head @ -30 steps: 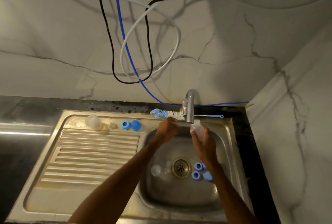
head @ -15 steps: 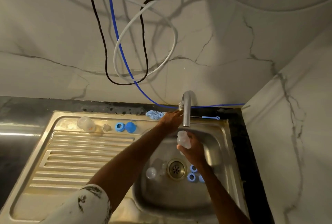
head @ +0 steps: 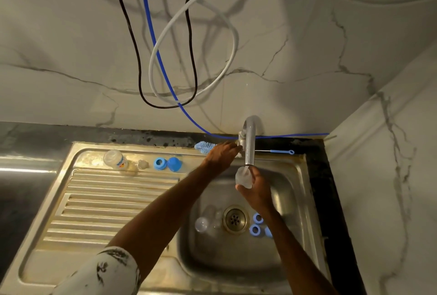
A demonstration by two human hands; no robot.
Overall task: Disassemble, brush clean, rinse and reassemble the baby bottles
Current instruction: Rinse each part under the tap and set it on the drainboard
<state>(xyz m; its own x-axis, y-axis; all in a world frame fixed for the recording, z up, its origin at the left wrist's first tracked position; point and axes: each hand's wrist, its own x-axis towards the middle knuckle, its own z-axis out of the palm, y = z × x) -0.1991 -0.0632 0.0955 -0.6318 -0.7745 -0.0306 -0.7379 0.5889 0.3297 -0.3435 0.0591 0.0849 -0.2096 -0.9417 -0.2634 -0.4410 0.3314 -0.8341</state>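
Stainless steel sink (head: 298,190) dull, stained; ribbed drainboard (head: 106,200) brushed metal. Tap spout (head: 250,143) shiny metal. Bottle (head: 243,177) under spout frosted clear plastic. Collars (head: 256,223) glossy blue plastic. Wall (head: 71,46) smooth veined marble.

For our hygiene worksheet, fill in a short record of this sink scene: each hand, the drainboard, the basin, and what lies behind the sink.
Left hand: at the base of the tap, grip hidden
Right hand: holds clear bottle under the spout
Drainboard: second bottle lying down, teat, blue ring, blue cap
Basin: clear parts, blue rings either side of the drain
Behind sink: blue brush
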